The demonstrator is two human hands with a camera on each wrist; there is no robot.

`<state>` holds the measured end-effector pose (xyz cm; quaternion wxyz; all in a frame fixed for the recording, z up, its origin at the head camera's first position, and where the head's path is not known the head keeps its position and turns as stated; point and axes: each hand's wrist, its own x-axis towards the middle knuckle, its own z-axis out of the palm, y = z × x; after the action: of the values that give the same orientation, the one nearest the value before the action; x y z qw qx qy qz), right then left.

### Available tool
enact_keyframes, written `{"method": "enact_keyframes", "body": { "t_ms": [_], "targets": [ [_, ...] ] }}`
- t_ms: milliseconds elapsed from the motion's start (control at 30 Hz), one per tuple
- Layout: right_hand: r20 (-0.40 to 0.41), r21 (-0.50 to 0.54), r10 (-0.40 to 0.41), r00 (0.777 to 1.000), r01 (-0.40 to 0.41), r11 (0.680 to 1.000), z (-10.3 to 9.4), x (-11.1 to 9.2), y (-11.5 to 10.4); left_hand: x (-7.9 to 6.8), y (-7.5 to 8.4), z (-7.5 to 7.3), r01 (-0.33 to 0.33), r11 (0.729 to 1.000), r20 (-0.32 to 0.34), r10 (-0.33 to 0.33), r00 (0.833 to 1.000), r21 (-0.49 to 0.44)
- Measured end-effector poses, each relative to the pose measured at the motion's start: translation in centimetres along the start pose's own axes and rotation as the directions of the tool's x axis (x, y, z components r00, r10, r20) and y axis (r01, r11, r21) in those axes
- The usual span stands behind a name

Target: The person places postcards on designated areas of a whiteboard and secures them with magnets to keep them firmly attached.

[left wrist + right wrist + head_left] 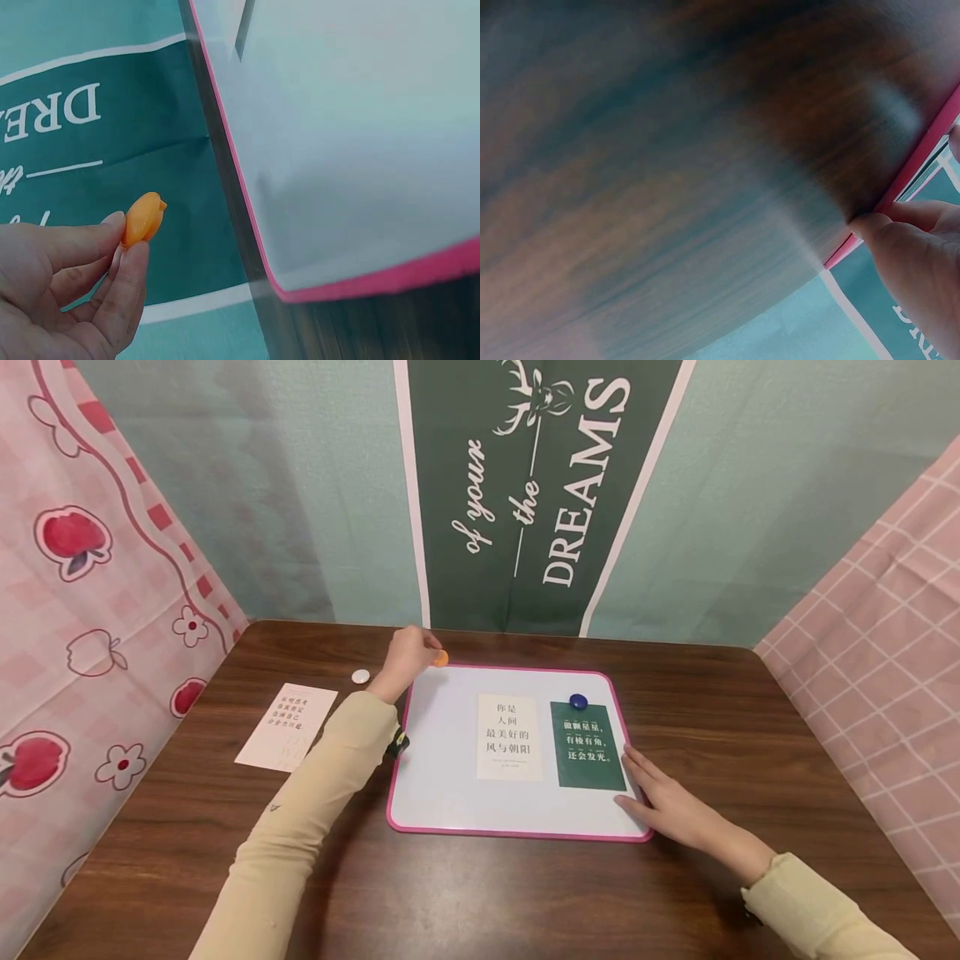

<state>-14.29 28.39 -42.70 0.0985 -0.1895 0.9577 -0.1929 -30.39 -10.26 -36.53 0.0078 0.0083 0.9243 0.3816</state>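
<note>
My left hand (408, 653) pinches an orange round magnet (144, 218) between thumb and fingertips, at the far left corner of a pink-rimmed whiteboard (442, 777). The whiteboard lies on the table. On its middle is a cream card (508, 760) with printed characters. A dark green card (590, 772) lies to the right of that, with a blue round magnet (578, 702) at its top edge. My right hand (671, 802) rests at the board's right edge, fingers extended along the rim and thumb over the surface near the green card's lower corner.
Left of the board, a white round magnet (361, 677) and another cream card (288, 731) lie on the brown wooden table (480, 902). A teal cloth (330, 502) with a dark green printed panel hangs behind the table; pink patterned cloths (885, 602) hang at both sides.
</note>
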Motion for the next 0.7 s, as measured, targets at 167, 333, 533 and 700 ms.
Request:
{"method": "enact_keyframes", "body": {
  "t_ms": [167, 333, 533, 700],
  "targets": [
    [-0.01, -0.001, -0.006, 1.0, 0.006, 1.0, -0.1, -0.1, -0.1, 0.1, 0.8, 0.7, -0.002, 1.0, 0.018, 0.002, 1.0, 0.001],
    [-0.005, 0.003, -0.001, 1.0, 0.001, 1.0, -0.1, -0.1, -0.1, 0.1, 1.7, 1.3, -0.001, 1.0, 0.034, 0.002, 0.999, -0.018],
    [-0.007, 0.004, -0.008, 1.0, 0.008, 1.0, -0.1, -0.1, -0.1, 0.0, 2.4, 2.2, -0.001, 0.999, 0.048, 0.003, 0.999, -0.045],
    [-0.007, 0.007, -0.006, 1.0, 0.006, 1.0, -0.2, -0.2, -0.2, -0.1, 2.7, 2.9, -0.007, 0.998, 0.06, 0.011, 0.998, -0.058]
  ]
}}
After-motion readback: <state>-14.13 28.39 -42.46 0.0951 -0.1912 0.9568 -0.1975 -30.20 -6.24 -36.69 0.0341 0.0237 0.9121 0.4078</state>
